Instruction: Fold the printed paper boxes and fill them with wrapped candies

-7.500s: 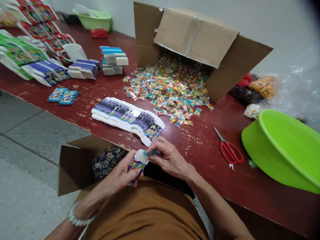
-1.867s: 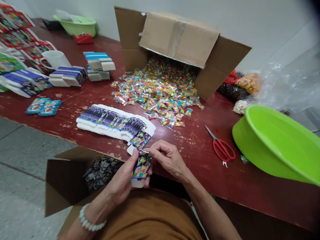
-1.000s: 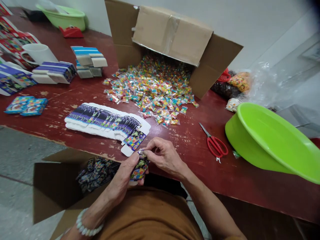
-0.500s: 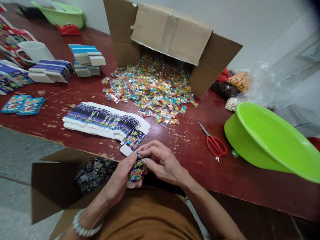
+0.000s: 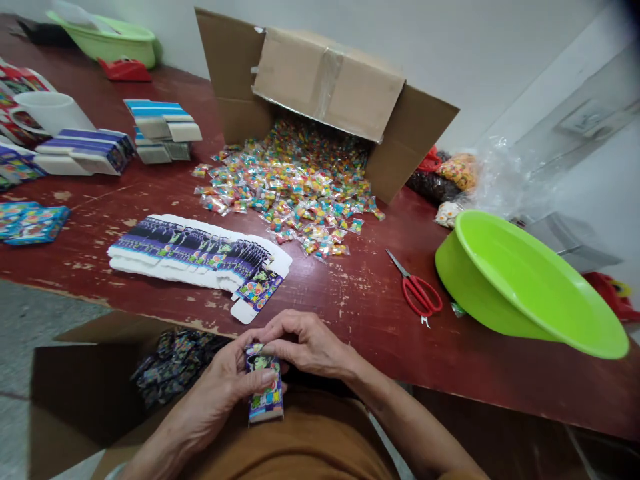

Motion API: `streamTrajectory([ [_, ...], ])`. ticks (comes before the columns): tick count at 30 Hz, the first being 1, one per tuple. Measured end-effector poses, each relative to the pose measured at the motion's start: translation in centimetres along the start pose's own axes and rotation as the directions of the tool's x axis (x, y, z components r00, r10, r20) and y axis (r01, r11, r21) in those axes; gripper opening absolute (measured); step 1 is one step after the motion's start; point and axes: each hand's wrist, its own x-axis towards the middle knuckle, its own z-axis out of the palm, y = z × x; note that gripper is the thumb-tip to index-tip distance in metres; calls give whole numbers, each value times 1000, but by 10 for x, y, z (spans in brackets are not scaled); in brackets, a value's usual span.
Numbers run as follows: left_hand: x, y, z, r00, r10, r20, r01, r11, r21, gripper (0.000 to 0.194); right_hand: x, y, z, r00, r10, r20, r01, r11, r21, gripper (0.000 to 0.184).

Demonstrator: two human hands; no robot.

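Observation:
A small purple printed candy box is held low in front of my body, its lower end closed. My left hand wraps round it, thumb across its printed face. At the box's upper end, the fingers and thumb of my right hand pinch the edge. Just beyond my hands, a fanned row of flat purple boxes lies on the table. Farther back, many clear-wrapped colourful candies spill from a cardboard carton lying on its side.
Red-handled scissors and a green basin are at right. At left are a white mug, stacked flat boxes and blue packs. Below the table edge, an open carton contains dark packets.
The box has turned more upright and come lower, and its bottom flap is now closed. My left thumb has moved onto its face. The whole view has shifted slightly.

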Motion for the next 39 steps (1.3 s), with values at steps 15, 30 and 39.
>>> streamTrajectory([
  [15,-50,20,-70,998,-55,10,42,855,517,36,34,74,-151,907,-262,-329,-216,381,-899,32],
  [30,-30,8,-21,970,211,-122,-165,936,311,36,1,-20,-14,969,23,-248,-49,994,-100,31],
  [39,-28,6,-4,920,374,-118,-232,762,605,34,18,-27,13,1000,-14,17,17,980,-196,14],
])
